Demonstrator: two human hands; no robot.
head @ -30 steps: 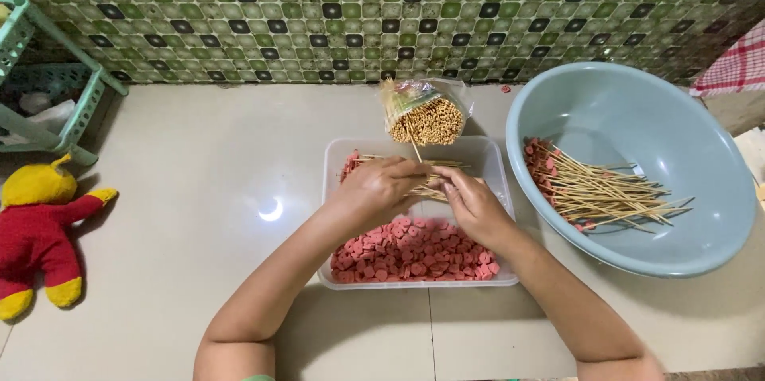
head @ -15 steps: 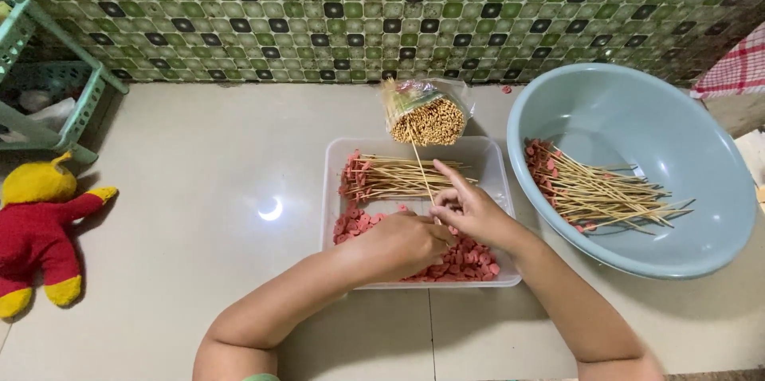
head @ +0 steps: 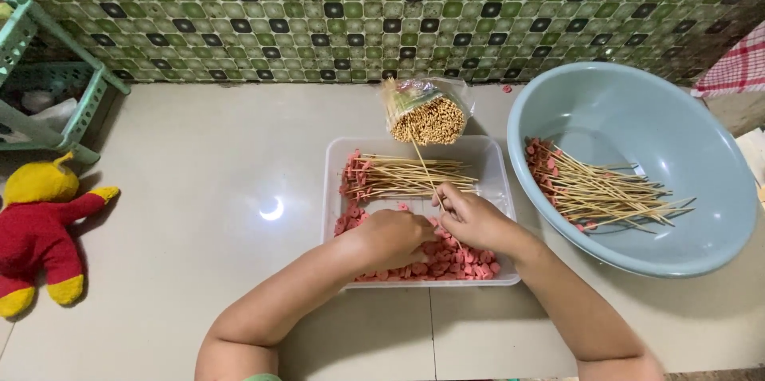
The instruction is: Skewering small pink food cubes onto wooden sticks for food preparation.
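Down on the pale floor sits a clear rectangular tray (head: pixel 496 159), its near half heaped with small pink sausage slices (head: pixel 446 260), its far half carrying a row of loaded skewers (head: pixel 406 176) lying left to right, pink ends toward the left. Just beside it, on the right, a big blue basin (head: pixel 606 102) holds another bundle of finished skewers (head: pixel 602 194), fanned with bare tips pointing right. Behind the tray, a plastic bag of bare bamboo sticks (head: pixel 426 116) shows its cut ends. The right hand (head: pixel 478 217) pinches 1 thin skewer (head: pixel 424 166), its long axis running from the fingers up toward that bag. The left hand (head: pixel 394 239) is curled, knuckles up, down in the slices; whatever it grips is hidden. A red-and-yellow plush toy (head: pixel 36 229) lies far left.
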